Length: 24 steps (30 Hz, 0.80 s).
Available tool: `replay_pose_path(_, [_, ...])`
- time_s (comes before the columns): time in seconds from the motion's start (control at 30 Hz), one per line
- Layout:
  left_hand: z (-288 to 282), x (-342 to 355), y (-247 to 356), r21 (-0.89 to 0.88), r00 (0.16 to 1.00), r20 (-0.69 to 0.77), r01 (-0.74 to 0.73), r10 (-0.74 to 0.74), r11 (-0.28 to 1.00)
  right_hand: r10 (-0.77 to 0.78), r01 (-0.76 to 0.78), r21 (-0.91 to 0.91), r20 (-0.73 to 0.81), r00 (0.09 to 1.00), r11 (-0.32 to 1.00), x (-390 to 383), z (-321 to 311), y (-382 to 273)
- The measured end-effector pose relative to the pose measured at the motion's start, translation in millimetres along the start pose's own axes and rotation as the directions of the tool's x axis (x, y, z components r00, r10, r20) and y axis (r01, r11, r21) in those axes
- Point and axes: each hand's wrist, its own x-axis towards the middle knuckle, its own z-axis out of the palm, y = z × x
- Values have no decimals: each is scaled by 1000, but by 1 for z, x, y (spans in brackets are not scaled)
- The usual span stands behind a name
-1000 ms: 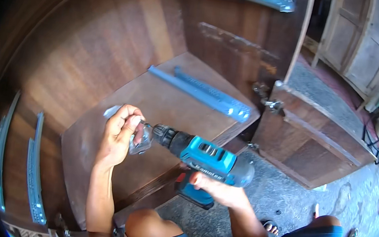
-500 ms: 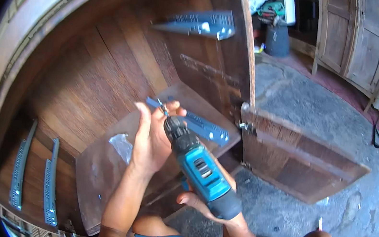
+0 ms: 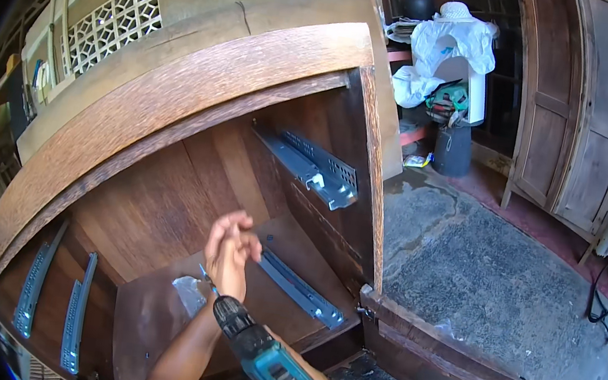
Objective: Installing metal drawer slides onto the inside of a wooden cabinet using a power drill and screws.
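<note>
My right hand [image 3: 317,375] grips a teal-and-black cordless drill [image 3: 287,378] at the lower middle, its bit pointing up and left. Beyond the chuck, my left hand [image 3: 233,262] is raised inside the dark wooden cabinet [image 3: 162,205], its fingers curled together; whatever they hold, if anything, is hidden. Behind the left hand, a metal drawer slide [image 3: 301,291] lies along the cabinet's bottom board. Higher up, another drawer slide [image 3: 307,166] is on the right inner wall, its rail angled out from the panel.
Two more slides [image 3: 33,290] [image 3: 76,313] run along the left inner wall. A clear plastic bag [image 3: 188,294] lies on the bottom board. A low cabinet door [image 3: 444,357] swings out at right over the concrete floor [image 3: 464,267]. Farther back stands a wooden wardrobe [image 3: 548,139].
My view has tilted up, bringing the cabinet's top edge and wall into sight. The left hand has left the drill bit and curled its fingers; the right hand still grips the drill.
</note>
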Motion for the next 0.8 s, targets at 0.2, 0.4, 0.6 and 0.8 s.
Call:
replay_pose_path(0.2, [-56, -67, 20, -112, 950, 230, 242, -212, 964, -28, 28, -53, -2, 1000, 998, 9, 17, 27])
replay_pose_path(0.4, [-67, -122, 42, 125, 960, 252, 92, -122, 988, -74, 83, -74, 114, 991, 994, 34, 26, 34])
replay_pose_path(0.6, [-99, -119, 50, 307, 958, 270, 11, -98, 952, -84, 119, -164, 206, 975, 979, 80, 63, 58])
replay_pose_path(0.8, [-118, -106, 33, -126, 977, -72, 193, -203, 973, 282, -25, -488, 461, 842, 873, 101, 54, 20])
